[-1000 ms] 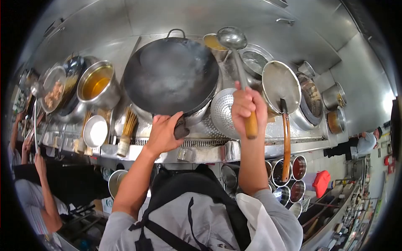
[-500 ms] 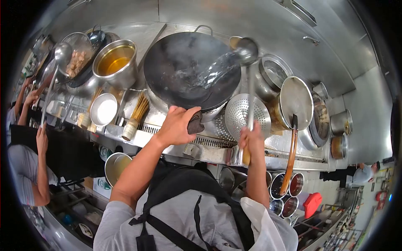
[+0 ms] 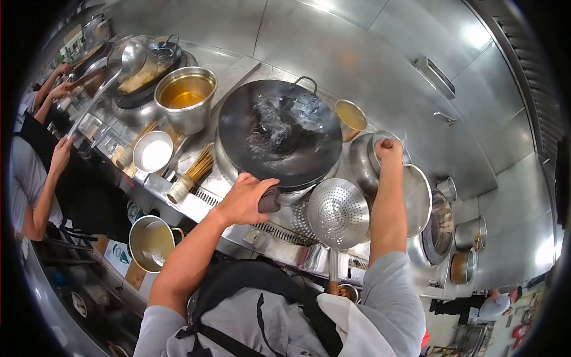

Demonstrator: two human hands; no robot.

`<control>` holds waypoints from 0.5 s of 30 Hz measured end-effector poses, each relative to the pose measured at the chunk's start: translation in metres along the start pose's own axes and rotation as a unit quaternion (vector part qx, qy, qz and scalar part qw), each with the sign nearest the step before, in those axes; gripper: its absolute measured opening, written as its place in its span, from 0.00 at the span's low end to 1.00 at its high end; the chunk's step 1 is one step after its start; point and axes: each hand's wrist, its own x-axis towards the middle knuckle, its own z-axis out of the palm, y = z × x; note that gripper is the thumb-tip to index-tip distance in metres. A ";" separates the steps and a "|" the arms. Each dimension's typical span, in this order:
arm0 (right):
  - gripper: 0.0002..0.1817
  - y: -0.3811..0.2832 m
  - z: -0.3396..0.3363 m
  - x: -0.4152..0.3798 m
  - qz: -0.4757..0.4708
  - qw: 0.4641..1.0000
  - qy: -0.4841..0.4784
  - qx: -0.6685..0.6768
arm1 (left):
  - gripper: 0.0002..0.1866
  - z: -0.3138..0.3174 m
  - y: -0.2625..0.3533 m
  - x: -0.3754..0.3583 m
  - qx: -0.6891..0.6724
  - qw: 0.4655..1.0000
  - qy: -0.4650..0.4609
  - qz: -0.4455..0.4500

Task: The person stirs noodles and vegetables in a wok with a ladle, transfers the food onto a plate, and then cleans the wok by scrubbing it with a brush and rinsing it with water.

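Observation:
My left hand (image 3: 247, 199) grips a folded dark cloth (image 3: 269, 200) against the near rim of the black wok (image 3: 238, 140). Clear water (image 3: 270, 140) churns and splashes in the wok. Reaching forward right, my right hand (image 3: 389, 152) is closed above a steel pot (image 3: 361, 162). A brown handle end (image 3: 387, 143) pokes out of the fist, fitting the ladle seen earlier; its bowl is hidden below the hand. Beside my right forearm lies a perforated steel strainer (image 3: 338, 213), its handle toward me.
Left of the wok are a pot of yellow oil (image 3: 185, 95), a white-filled bowl (image 3: 153, 152) and a bamboo brush (image 3: 191, 175). A round mesh strainer (image 3: 419, 199) sits right of my forearm. A co-worker's hand (image 3: 60, 156) holds a long ladle (image 3: 101, 92) at far left.
My right hand has moved forward and right from the counter edge to above the pot. The ladle's stream into the wok has ended. The view has turned; my left hand keeps its grip.

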 end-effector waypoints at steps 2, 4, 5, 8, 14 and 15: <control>0.08 -0.019 0.018 -0.008 -0.003 1.000 -0.002 -0.018 | 0.41 0.000 0.002 0.001 0.002 1.000 0.003 -0.006; 0.07 -0.036 0.016 -0.009 0.069 0.990 -0.107 -0.065 | 0.40 0.002 0.004 0.001 0.001 1.000 0.008 -0.021; 0.07 -0.040 0.012 -0.004 0.067 0.991 -0.103 -0.062 | 0.40 0.002 0.005 0.002 0.000 1.000 0.003 -0.018; 0.10 -0.034 -0.010 -0.006 -0.076 0.921 -0.116 -0.363 | 0.40 0.003 0.007 0.002 0.005 1.000 0.011 -0.026; 0.07 0.047 -0.056 0.021 -0.170 0.915 0.111 -0.350 | 0.41 0.001 0.008 0.003 -0.004 1.000 0.008 -0.023; 0.06 0.051 -0.057 0.019 -0.173 0.914 0.131 -0.344 | 0.41 0.001 0.007 0.003 -0.004 1.000 0.013 -0.024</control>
